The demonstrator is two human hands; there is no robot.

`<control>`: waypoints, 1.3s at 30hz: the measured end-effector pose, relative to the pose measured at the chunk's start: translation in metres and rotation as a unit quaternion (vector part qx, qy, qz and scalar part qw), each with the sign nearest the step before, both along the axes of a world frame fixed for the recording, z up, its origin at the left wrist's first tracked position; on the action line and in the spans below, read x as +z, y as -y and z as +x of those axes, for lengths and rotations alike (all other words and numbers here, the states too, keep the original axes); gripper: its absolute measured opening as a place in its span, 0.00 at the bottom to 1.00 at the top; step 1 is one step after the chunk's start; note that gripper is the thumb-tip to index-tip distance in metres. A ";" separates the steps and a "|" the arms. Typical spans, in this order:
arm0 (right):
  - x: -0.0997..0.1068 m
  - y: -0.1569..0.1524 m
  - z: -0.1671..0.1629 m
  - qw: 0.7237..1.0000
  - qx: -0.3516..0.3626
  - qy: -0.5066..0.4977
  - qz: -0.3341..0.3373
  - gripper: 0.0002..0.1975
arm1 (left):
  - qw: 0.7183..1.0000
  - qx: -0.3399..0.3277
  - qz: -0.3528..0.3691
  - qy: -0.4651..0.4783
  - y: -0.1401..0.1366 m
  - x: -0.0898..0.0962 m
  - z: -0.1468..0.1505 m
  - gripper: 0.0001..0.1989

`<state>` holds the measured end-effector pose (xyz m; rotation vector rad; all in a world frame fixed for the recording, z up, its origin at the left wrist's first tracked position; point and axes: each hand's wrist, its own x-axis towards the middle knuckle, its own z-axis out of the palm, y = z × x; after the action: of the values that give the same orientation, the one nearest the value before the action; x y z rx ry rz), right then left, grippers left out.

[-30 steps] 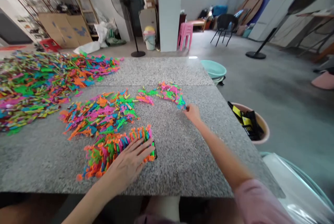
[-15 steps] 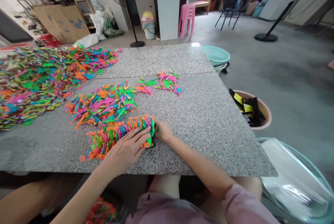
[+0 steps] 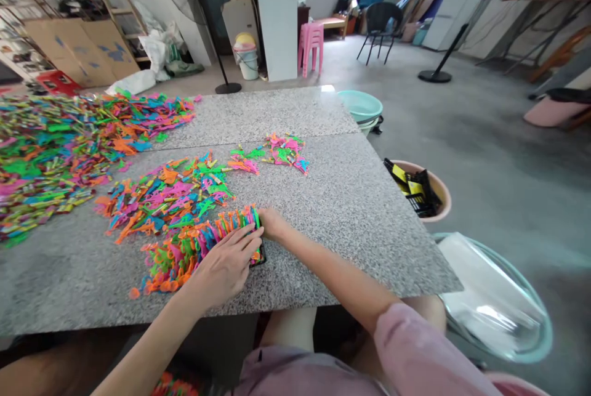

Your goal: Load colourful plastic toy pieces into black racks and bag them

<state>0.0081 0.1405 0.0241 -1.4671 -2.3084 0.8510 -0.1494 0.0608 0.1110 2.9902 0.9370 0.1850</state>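
While spread left hand [image 3: 226, 263] partly hides rowed neon toys [image 3: 184, 253], right hand [image 3: 271, 223] grip unclear; loose pile [image 3: 172, 190] behind.

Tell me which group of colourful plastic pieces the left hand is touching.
The lined-up row touched by the left hand, packed side by side; the piles farther across the table lie jumbled.
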 end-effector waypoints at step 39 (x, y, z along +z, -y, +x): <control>-0.017 0.043 0.112 0.972 -0.141 -0.183 -0.045 0.13 | 0.999 0.041 -0.024 0.019 0.002 -0.004 0.006 0.25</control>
<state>0.1201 0.0976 0.0067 -1.4813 -1.7682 1.0507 -0.1432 0.0586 0.1070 2.8963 1.0443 0.2164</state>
